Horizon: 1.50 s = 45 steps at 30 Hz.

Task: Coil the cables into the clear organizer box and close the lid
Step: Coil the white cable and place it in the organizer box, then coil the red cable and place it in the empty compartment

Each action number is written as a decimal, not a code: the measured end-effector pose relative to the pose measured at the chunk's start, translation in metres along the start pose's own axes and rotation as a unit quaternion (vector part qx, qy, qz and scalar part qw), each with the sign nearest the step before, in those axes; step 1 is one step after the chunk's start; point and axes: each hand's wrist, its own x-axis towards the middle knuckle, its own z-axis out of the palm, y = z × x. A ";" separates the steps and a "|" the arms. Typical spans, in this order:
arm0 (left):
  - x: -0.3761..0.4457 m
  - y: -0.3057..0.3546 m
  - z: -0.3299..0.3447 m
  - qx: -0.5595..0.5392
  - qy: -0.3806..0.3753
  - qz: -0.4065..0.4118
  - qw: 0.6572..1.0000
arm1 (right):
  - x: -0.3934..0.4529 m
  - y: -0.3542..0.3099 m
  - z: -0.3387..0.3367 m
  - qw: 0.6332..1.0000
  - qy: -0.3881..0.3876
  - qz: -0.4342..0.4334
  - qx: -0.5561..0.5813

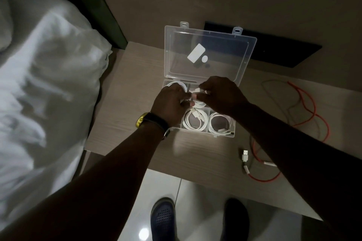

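— Head view, left first: what did your left hand (170, 101) do?
— It was curled over the left compartments of the clear organizer box (197, 115) on the table (125, 123), fingers pinching a white cable (193, 95).
— And your right hand (219, 94)?
— Its fingertips gripped the same cable above the middle compartment, though blur hid exactly how. Two white coils (195, 121) lay in the front compartments, the lid (207, 53) stood open, and a red cable (305, 107) sprawled loose on the right.
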 end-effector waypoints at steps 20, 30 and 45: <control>0.009 0.012 0.007 0.096 -0.030 -0.048 0.994 | -0.007 -0.011 0.015 0.971 0.015 -0.037 -0.234; -0.007 0.009 0.010 0.095 0.007 -0.009 0.995 | -0.023 0.002 0.015 0.970 0.047 -0.059 -0.232; -0.059 0.060 0.020 -0.064 0.147 -0.002 0.987 | -0.143 0.060 -0.019 0.981 0.076 0.177 0.027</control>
